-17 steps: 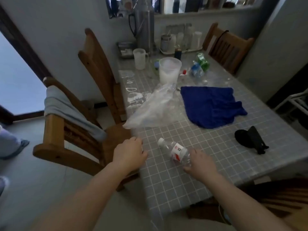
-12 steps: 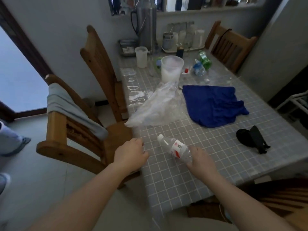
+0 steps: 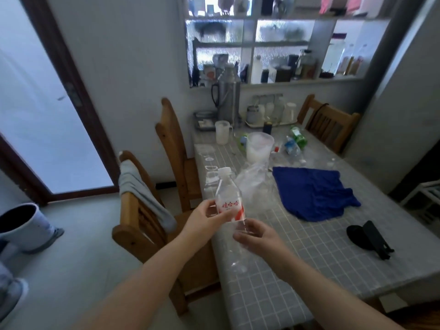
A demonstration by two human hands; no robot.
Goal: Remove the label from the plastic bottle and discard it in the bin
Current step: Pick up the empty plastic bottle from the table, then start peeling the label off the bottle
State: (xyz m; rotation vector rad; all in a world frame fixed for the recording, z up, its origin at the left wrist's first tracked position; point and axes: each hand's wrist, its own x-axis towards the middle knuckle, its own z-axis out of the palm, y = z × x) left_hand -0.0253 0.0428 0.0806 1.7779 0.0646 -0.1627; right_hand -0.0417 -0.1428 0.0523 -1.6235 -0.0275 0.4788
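Observation:
A clear plastic bottle with a white cap is held upright above the table's near left edge. Its white and red label wraps the middle and faces me. My left hand grips the bottle at the label's left side, thumb on the label. My right hand holds the bottle's lower end from below. A pale blue bin with a dark opening stands on the floor at the far left.
The checked table carries a blue cloth, a crumpled clear bag, a black object, jugs and other bottles farther back. Two wooden chairs stand along the table's left side, one with a grey cloth over it.
The bottle lay on the table under my right hand; now it is lifted upright and both hands hold it. The view has tilted up, bringing the bin into sight.

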